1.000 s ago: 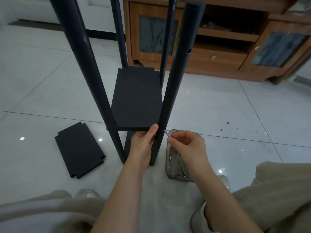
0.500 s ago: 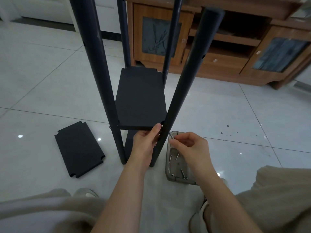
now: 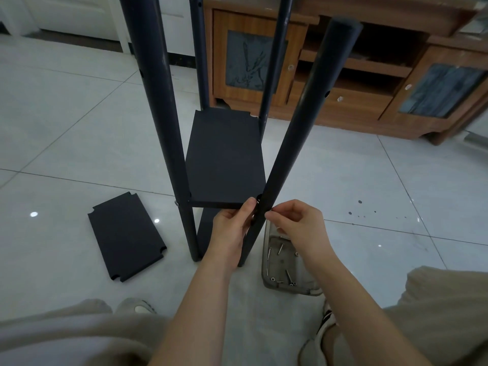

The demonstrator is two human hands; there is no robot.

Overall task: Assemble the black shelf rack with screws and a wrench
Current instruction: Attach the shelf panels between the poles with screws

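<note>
The black rack stands on the floor on several dark poles, with a black shelf board (image 3: 224, 157) between them. My left hand (image 3: 232, 231) grips the near right corner of that board, thumb up against the near right pole (image 3: 293, 133). My right hand (image 3: 298, 225) pinches a screw against the pole's right side at shelf height; the screw is hidden by my fingertips. A screw head (image 3: 176, 203) shows on the near left pole (image 3: 163, 122). No wrench is visible.
A loose black shelf board (image 3: 126, 236) lies flat on the tiles to the left. A clear tray (image 3: 266, 276) with several screws sits under my right wrist. A wooden cabinet (image 3: 343, 83) stands behind. My knees and shoes fill the bottom edge.
My right hand has moved the screw from the open air up to the pole's side, where it is now covered. The near right pole now leans further right. My left hand holds the same corner.
</note>
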